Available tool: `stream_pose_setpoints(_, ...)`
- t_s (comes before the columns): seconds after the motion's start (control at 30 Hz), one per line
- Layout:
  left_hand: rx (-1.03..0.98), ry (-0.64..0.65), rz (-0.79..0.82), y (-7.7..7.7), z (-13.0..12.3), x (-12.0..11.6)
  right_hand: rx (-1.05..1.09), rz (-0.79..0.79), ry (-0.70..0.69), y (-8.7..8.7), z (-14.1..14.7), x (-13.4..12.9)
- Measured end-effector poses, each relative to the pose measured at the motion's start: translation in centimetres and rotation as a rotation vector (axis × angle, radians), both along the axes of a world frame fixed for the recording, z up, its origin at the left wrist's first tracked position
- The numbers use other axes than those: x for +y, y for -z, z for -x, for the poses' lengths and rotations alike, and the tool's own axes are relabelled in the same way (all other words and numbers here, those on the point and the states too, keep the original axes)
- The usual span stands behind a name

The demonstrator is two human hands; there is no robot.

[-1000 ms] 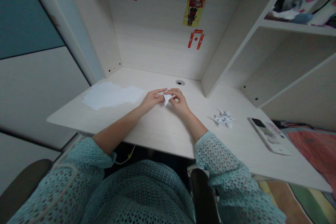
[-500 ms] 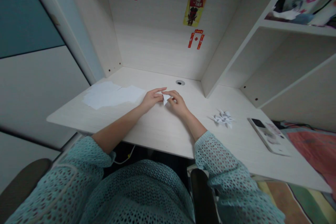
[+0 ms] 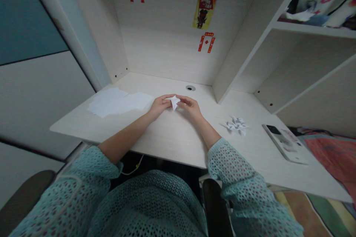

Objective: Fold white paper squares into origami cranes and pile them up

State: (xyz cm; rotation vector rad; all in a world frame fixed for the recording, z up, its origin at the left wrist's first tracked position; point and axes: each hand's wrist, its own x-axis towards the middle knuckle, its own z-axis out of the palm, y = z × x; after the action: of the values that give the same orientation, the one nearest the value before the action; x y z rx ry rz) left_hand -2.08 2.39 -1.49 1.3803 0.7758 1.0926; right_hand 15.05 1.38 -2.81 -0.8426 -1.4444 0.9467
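"Turquoise openwork knit formed the left sleeve point(image 3: 91, 166), which ended on the forearm. Loose white sheets point(image 3: 119, 100) lay flat and overlapping on the left part of the desk point(image 3: 167, 137)."

"State the next item to the right."

"Left hand point(image 3: 160, 106): fingers closed on the left side of a small folded paper point(image 3: 174, 102), the topmost finger extended along its far side."

"And the position of that paper?"

"Between the two hands, in front of the seated person. One pointed corner faced the body. From where I stood, I could not tell whether it touched the desk."

"Right hand point(image 3: 191, 107)?"

"Thumb and fingers pinched the paper's right side, so both hands gripped the one piece. A round cable port point(image 3: 190, 88) sat just beyond, near the back panel. Above it were a small red sticker point(image 3: 206, 42) and a yellow poster point(image 3: 205, 10)."

"List the remaining items."

"Folded white pieces point(image 3: 236, 125) formed a close cluster beyond the right forearm; their number could not be read. Farther right, a white phone-shaped device point(image 3: 283, 143) lay flat and apart from the cluster. Red cloth point(image 3: 330, 152) bordered the desk's right end."
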Motion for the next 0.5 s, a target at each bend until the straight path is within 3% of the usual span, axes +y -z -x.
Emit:
stream_pose_setpoints(0.23,0.100,-0.070,-0.098,0.08,0.07,0.13,0.067,0.029,0.036,0.23,0.00,0.11)
stream_pose_setpoints(0.5,0.109,-0.041,-0.119,0.02,0.11,-0.02,0.084,0.054,0.061,0.52,0.10,0.10)
